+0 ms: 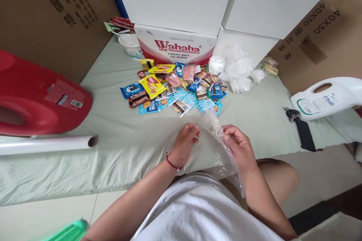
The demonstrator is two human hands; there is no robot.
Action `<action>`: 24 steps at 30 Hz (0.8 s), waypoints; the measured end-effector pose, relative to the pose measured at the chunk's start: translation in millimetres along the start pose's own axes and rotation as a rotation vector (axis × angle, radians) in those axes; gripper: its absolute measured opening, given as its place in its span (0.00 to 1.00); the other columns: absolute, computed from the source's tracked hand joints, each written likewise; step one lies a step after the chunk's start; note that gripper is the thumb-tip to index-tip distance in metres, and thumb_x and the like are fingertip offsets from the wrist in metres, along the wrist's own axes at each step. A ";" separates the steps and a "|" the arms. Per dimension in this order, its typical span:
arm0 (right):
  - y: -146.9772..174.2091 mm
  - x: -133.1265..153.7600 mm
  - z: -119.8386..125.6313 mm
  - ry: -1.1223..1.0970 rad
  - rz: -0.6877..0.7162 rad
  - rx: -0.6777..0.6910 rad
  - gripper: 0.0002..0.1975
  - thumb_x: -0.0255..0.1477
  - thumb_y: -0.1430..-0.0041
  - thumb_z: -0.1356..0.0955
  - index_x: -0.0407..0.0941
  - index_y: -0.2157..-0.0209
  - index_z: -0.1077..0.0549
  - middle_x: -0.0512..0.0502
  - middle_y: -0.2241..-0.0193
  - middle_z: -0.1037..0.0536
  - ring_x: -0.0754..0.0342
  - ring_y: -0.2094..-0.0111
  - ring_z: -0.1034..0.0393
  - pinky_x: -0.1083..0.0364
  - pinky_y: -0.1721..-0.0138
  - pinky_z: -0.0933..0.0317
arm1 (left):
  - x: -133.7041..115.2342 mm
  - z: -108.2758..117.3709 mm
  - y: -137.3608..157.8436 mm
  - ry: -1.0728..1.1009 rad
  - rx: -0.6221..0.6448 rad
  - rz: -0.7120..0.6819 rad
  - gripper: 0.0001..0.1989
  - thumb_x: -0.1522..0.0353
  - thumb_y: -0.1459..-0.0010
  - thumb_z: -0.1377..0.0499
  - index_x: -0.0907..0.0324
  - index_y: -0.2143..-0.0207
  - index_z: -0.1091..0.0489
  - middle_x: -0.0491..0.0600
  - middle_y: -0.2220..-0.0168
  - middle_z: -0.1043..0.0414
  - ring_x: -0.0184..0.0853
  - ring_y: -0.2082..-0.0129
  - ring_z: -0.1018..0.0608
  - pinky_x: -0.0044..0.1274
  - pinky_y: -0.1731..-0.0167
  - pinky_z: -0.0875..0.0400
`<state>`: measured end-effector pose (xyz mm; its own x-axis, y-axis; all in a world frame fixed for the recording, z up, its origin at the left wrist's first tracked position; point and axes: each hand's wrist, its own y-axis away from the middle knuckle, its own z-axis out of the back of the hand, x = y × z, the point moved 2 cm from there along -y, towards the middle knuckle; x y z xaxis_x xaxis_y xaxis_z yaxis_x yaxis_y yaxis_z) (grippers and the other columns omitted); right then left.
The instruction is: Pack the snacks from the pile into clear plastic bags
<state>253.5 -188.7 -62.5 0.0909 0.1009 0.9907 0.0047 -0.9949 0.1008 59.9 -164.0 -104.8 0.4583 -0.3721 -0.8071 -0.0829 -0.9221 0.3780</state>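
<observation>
My right hand (pixel 239 145) pinches a thin clear plastic bag (pixel 213 124), which hangs down along the wrist towards my lap. Just left of the bag is my left hand (pixel 185 145), its fingers curled in towards the thumb; whether a bit of film is caught in them cannot be made out. Beyond both hands lies a loose pile of small wrapped snacks, among them a yellow packet (pixel 152 86), a light blue packet (pixel 185 99) and a pink packet (pixel 189 72). Crumpled clear plastic bags (pixel 237 67) are heaped behind the pile on the right.
Behind the snacks stands a Wahaha water carton (pixel 178 45). A paper tub (pixel 130 46) holds more packets. A red jug (pixel 42 94) and a white roll (pixel 48 144) lie left; a white bottle (pixel 328 99) and keys with a black case (pixel 304 133) lie right. Cardboard boxes flank the pale green sheet (pixel 113 120).
</observation>
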 end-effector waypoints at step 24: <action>-1.3 -21.6 34.3 -0.199 -0.222 -0.041 0.18 0.45 0.47 0.23 0.48 0.66 0.28 0.41 0.48 0.21 0.40 0.48 0.25 0.43 0.56 0.26 | -11.8 -28.1 -5.1 0.112 0.406 0.248 0.22 0.56 0.58 0.23 0.63 0.72 0.26 0.48 0.74 0.27 0.25 0.78 0.32 0.19 0.78 0.43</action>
<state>285.7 -189.7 -87.2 0.2853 0.3091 0.9072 0.0067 -0.9472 0.3206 79.8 -152.0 -84.4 0.4718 -0.5926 -0.6529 -0.5301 -0.7823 0.3270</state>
